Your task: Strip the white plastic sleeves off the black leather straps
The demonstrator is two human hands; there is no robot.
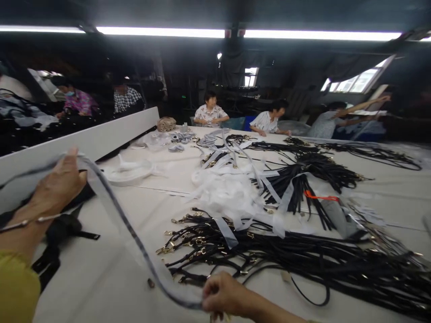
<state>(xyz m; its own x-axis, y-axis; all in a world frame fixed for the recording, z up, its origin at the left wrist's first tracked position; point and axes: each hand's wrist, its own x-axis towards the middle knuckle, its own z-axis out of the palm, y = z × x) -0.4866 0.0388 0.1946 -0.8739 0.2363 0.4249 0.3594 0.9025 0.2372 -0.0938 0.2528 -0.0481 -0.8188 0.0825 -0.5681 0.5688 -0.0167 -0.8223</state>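
Observation:
My left hand (59,186) is raised at the left, fingers closed round one end of a long strap in a clear plastic sleeve (128,229). The sleeved strap curves down across the table to my right hand (224,296) at the bottom edge, which pinches its other end. A yellow sleeve covers my left forearm. Just beyond my right hand lies a big pile of black straps with gold clasps (269,255).
The white table (101,273) carries a heap of empty clear sleeves (229,188), more black strap bundles (313,172), an orange tie (319,197) and black straps at the left (57,242). A white partition (111,134) runs along the left. Several people sit at the far end.

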